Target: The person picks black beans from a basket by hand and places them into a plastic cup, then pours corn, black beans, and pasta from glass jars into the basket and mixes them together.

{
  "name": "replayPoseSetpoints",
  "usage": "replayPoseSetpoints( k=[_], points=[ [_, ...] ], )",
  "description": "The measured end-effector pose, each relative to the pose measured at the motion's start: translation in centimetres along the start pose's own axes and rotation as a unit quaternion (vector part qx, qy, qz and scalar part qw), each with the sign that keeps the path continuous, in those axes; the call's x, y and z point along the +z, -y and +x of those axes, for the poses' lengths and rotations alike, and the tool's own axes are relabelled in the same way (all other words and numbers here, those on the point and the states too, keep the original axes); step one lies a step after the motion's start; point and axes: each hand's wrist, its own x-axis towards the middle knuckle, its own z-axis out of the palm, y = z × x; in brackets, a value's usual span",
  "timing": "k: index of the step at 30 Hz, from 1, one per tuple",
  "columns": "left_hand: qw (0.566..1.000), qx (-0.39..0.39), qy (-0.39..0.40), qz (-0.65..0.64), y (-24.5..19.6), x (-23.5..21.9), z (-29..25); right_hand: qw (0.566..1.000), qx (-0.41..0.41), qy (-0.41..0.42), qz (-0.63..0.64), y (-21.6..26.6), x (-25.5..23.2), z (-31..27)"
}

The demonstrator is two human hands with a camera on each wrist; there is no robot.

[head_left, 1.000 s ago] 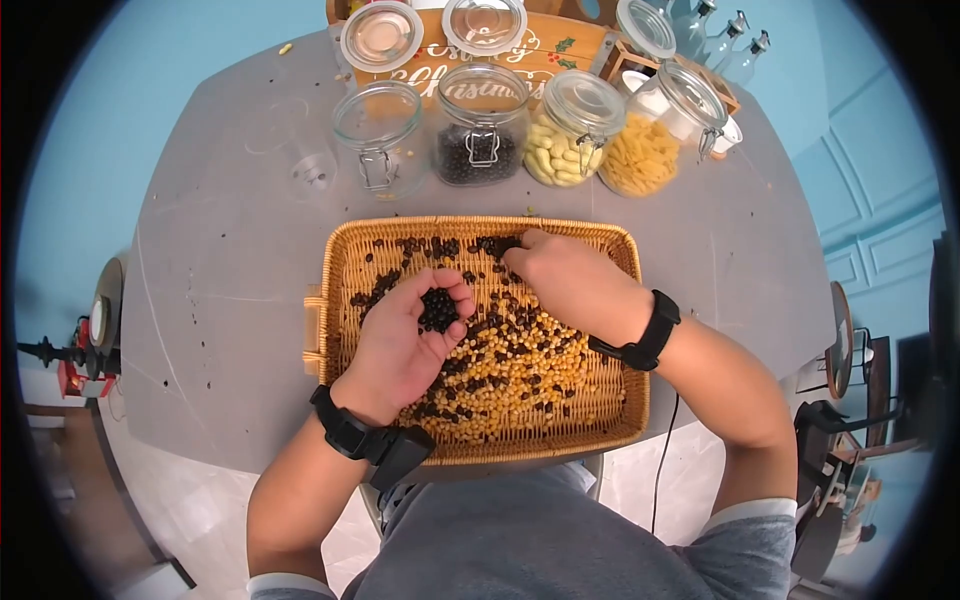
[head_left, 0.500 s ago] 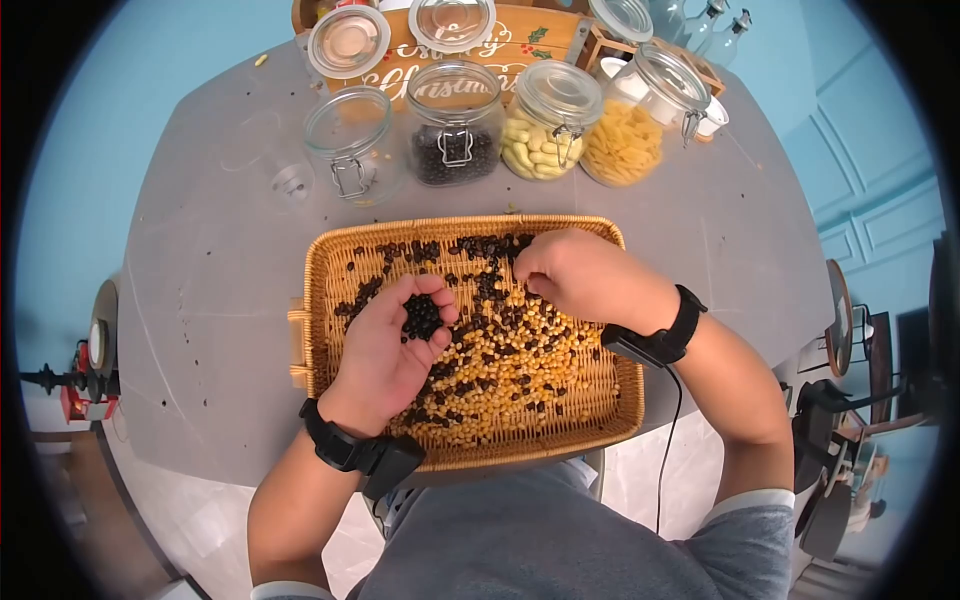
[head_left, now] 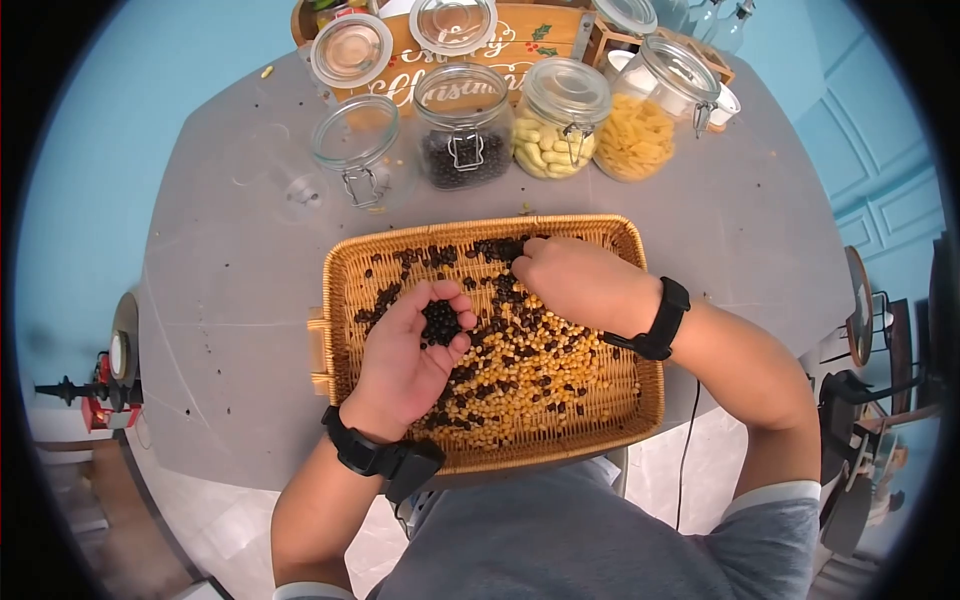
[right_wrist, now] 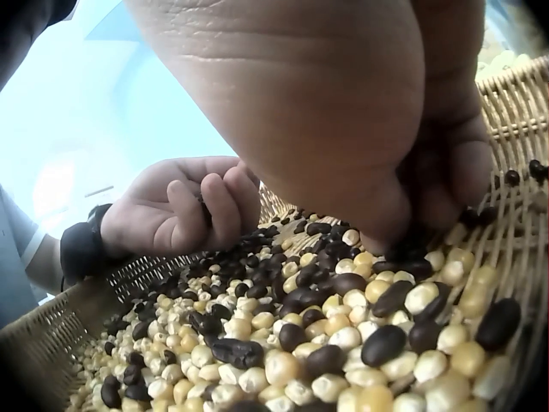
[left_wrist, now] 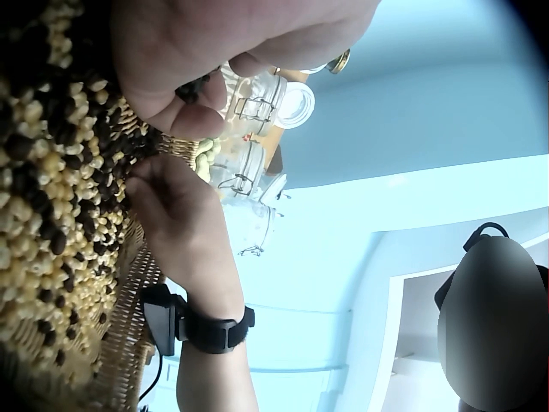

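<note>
My left hand (head_left: 405, 365) is cupped palm up over the left part of a wicker tray (head_left: 655, 400), fingers curled round a heap of black beans (head_left: 440, 322). At the far side of the tray, my right hand (head_left: 585, 285) points down with its thumb and fingers drawn together at loose black beans (head_left: 500, 247). Its fingertips (right_wrist: 386, 227) are right down among the beans in the right wrist view, pinching at them; what lies between them is mostly hidden. Yellow corn kernels (head_left: 500, 385) mixed with black beans spread over the tray's middle and near side.
Behind the tray stand an open, nearly bare glass jar (head_left: 355, 150), a jar of black beans (head_left: 465, 150), a jar of pale peanut-shaped pieces (head_left: 553, 140) and a jar of pasta (head_left: 635, 140). A wooden Christmas sign (head_left: 540, 40) is behind them. A cable (head_left: 688, 450) hangs by the right arm.
My right hand drew back a little from the far beans, then reached down to them again. The left hand keeps its cupped hold on the black beans. The head view shifted slightly.
</note>
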Motion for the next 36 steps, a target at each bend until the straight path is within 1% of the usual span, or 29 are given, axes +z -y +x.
replayPoseSetpoints(
  k=[3,5,6,8,11,13,15,17,19,21,23,24,25,26,27,28,29,30,31,32,34,35,36],
  points=[
    [1.0,0.001,0.0,0.004,0.1,0.0,0.0,0.999,-0.02,-0.022,-0.028,0.6,-0.1,-0.1],
    [1.0,0.002,-0.003,0.013,0.0,0.0,0.0,0.998,-0.045,0.016,-0.051,0.9,0.2,0.0],
    [1.0,0.005,-0.005,0.012,0.1,0.0,0.1,0.998,-0.044,0.011,-0.05,1.0,0.1,-0.1],
    [1.0,0.007,-0.006,0.016,0.1,0.0,0.2,0.999,-0.013,0.024,-0.046,1.4,-0.3,-0.3],
    [1.0,0.005,-0.009,0.013,-0.1,0.3,0.1,1.0,-0.003,0.015,-0.015,1.3,-0.3,-0.4],
    [1.0,0.006,0.006,0.01,-0.4,0.7,-0.1,1.0,-0.003,0.016,-0.021,1.0,-0.1,-0.5],
    [1.0,0.012,0.011,0.014,-0.9,1.8,-0.3,0.999,-0.003,0.019,-0.026,0.7,0.0,-0.5],
    [0.999,0.02,0.018,0.019,-1.3,2.9,0.0,0.998,0.009,0.056,-0.028,0.6,-0.2,-0.3],
    [0.998,0.045,0.033,0.035,-1.5,4.1,0.6,0.998,0.013,0.058,-0.026,0.5,-0.3,0.0],
    [0.997,0.052,0.032,0.042,-1.4,4.4,1.5,0.998,0.02,0.059,-0.023,-0.1,-0.2,0.3],
    [0.997,0.056,0.034,0.046,-1.0,4.0,2.4,0.998,0.009,0.004,0.063,-1.5,-0.2,0.5],
    [0.998,0.036,0.031,0.035,-0.9,3.6,2.8,0.998,0.009,0.005,0.062,-1.2,-1.3,0.5],
    [0.999,0.013,0.028,0.025,-0.7,3.3,3.1,0.986,0.03,0.001,0.166,-0.4,-3.5,0.5],
    [0.999,0.009,0.029,0.025,-0.7,3.0,3.1,0.962,0.053,-0.004,0.268,0.3,-5.0,0.4],
    [0.998,-0.004,0.051,0.024,-0.5,2.7,3.2,0.939,0.038,-0.024,0.342,0.8,-5.5,0.5],
    [0.997,-0.016,0.074,0.021,-0.4,2.6,3.3,0.939,0.043,-0.023,0.341,1.2,-5.3,0.7],
    [0.998,-0.03,0.059,0.007,-0.2,2.4,3.7,0.925,0.035,-0.042,0.377,1.7,-5.2,0.9],
    [0.998,-0.031,0.063,0.002,-0.1,2.3,3.8,0.91,0.026,-0.058,0.411,1.9,-5.1,1.0],
    [0.997,-0.04,0.068,0.003,0.0,2.1,3.8,0.9,0.069,-0.017,0.43,1.9,-5.5,1.1],
    [0.996,-0.048,0.071,0.002,0.2,1.8,3.8,0.902,0.07,-0.009,0.426,1.8,-5.4,1.1],
    [0.996,-0.049,0.071,-0.026,-0.1,1.7,3.4,0.962,0.078,-0.032,0.259,1.0,-4.8,0.8],
    [0.996,-0.041,0.068,-0.029,-0.1,1.6,3.4,0.978,0.049,-0.041,0.2,0.4,-3.4,0.6],
    [0.997,-0.033,0.064,-0.033,-0.1,1.4,3.3,0.979,0.046,-0.032,0.197,0.1,-2.4,0.3]
  ],
)
